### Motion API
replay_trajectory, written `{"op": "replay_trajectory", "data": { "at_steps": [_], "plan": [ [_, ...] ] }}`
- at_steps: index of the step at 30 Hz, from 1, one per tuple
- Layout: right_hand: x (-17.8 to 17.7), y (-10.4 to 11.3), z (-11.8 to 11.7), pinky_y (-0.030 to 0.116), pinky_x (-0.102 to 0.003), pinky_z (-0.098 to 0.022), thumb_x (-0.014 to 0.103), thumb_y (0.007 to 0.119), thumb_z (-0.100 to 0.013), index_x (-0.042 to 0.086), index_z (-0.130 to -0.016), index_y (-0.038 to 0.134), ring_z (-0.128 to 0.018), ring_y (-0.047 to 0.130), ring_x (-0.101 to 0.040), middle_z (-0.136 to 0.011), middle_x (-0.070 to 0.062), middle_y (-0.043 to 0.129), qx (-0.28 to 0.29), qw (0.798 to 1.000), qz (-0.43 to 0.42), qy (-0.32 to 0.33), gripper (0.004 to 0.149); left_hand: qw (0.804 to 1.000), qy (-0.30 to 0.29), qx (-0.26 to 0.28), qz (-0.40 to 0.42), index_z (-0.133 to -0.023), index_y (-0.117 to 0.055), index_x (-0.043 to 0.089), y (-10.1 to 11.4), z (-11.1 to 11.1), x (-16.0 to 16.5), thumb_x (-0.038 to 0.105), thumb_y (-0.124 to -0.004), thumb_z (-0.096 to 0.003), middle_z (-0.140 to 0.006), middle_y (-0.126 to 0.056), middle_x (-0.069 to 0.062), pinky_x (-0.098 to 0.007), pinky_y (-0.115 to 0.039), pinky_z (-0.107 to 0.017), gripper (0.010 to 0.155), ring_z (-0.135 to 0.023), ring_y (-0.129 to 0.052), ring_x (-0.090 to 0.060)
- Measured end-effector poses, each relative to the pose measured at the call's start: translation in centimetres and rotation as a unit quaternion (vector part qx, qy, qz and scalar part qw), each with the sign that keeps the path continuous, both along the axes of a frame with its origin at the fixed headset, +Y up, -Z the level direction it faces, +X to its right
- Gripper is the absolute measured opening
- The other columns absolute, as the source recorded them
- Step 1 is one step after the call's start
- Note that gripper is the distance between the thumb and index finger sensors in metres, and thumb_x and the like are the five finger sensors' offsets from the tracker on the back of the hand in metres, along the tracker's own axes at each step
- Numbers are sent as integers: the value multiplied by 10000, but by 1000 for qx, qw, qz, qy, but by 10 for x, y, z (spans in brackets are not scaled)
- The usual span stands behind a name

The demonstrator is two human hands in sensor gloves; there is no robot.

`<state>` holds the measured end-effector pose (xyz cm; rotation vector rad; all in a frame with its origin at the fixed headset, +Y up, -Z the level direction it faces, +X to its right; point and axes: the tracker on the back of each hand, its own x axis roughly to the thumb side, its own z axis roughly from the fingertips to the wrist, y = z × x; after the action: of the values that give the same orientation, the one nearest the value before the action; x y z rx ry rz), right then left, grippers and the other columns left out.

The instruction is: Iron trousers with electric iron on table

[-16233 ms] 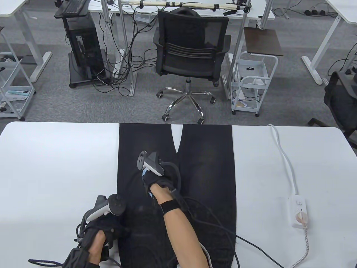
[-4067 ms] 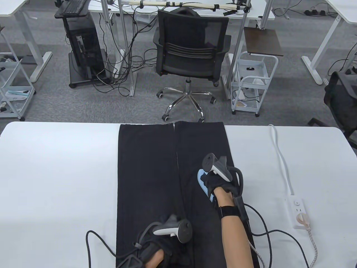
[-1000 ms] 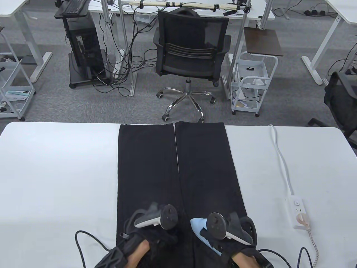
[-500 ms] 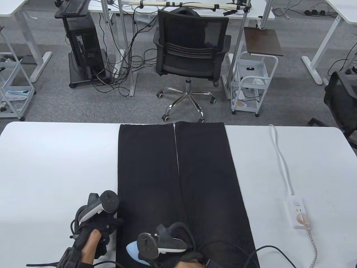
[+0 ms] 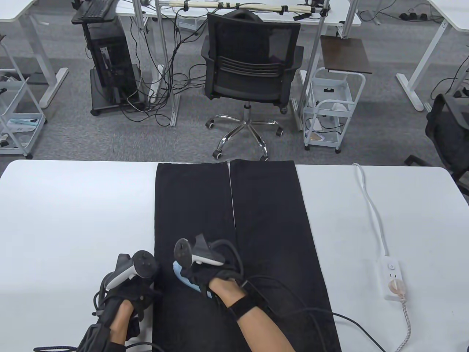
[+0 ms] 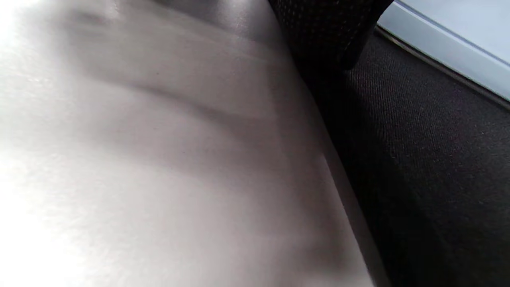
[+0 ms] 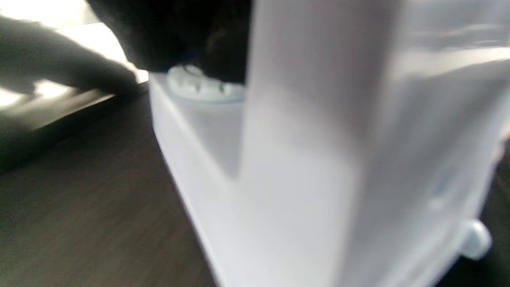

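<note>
on trousers (image 5: 271, 220) left leg | right hand (image 5: 209, 273) grips iron (image 5: 181, 275) (near edge)

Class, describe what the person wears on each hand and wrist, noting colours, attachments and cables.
Both the left hand and the right hand wear black sensor gloves. Each carries a grey-and-white, controller-like tracker with a round black end on its back. Black cables trail from both gloves. A black strap wraps the right wrist.

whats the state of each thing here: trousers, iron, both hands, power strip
trousers: laid flat on the table, legs side by side
iron: flat on the left trouser leg, near end
right hand: grips the iron
left hand: at the trousers' left edge; grip unclear
power strip: one plug in, braided cord attached
</note>
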<state>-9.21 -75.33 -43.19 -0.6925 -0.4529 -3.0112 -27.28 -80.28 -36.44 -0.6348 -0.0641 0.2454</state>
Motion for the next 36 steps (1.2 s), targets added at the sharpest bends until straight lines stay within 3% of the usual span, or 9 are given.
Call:
{"op": "replay_trajectory", "data": {
  "at_steps": [4, 7, 11, 16, 21, 26, 31, 36],
  "plan": [
    [0, 1, -47, 899, -362, -269, 488, 766, -516, 70, -818, 681, -268, 960, -71, -458, 83, 897, -9, 997, -2, -74, 523, 1000, -1, -1, -3, -1169, -185, 207, 0, 0, 1, 386, -788, -550, -1164, -19, -283, -805, -266, -676, 882, -1029, -67, -588],
    [1, 2, -60, 898, -362, -268, 488, 766, -515, 68, -817, 680, -268, 959, -71, -456, 82, 897, -8, 994, -4, -104, 524, 1000, -1, -2, -4, -1168, -180, 205, 0, 0, 1, 385, -781, -551, -1163, -14, -284, -805, -267, -676, 880, -1028, -62, -592],
    [1, 1, -59, 895, -356, -266, 491, 765, -515, 70, -818, 681, -262, 953, -65, -454, 86, 894, 10, 993, -4, -118, 526, 1000, 3, -7, -1, -1166, -168, 216, 0, 0, 0, 389, -778, -554, -1161, 0, -270, -804, -252, -676, 881, -1029, -37, -577],
    [5, 1, -44, 895, -353, -269, 489, 756, -522, 69, -819, 670, -263, 949, -61, -454, 87, 888, -6, 992, 0, -124, 522, 1000, 4, -8, 0, -1164, -162, 222, 0, 1, 0, 394, -772, -554, -1161, 8, -263, -802, -245, -675, 880, -1028, -30, -571],
    [7, 0, -6, 897, -352, -267, 485, 751, -525, 64, -819, 666, -261, 949, -59, -453, 86, 886, -5, 997, 5, -74, 521, 1000, 6, -10, 1, -1162, -155, 231, 0, 1, 0, 398, -768, -556, -1160, 16, -254, -801, -235, -676, 879, -1029, -20, -560],
    [7, 0, 52, 899, -352, -269, 483, 747, -528, 61, -818, 662, -262, 950, -57, -453, 85, 885, -9, 1000, 10, 8, 520, 1000, 7, -12, 3, -1160, -151, 238, 0, 2, 0, 402, -766, -555, -1159, 23, -248, -800, -228, -675, 878, -1028, -11, -556],
    [10, -1, 110, 899, -354, -271, 482, 747, -530, 58, -818, 657, -264, 952, -60, -454, 85, 886, -15, 995, 14, 100, 520, 1000, 10, -12, 6, -1159, -143, 242, -1, 3, -1, 407, -759, -555, -1159, 34, -238, -801, -212, -672, 879, -1030, 3, -544],
    [17, -3, 150, 899, -354, -273, 482, 746, -532, 59, -817, 657, -264, 953, -60, -454, 85, 886, -21, 987, 16, 158, 518, 1000, 11, -13, 8, -1159, -141, 246, -1, 3, -2, 407, -761, -555, -1158, 40, -235, -801, -206, -670, 880, -1030, 11, -538]
  ]
}}
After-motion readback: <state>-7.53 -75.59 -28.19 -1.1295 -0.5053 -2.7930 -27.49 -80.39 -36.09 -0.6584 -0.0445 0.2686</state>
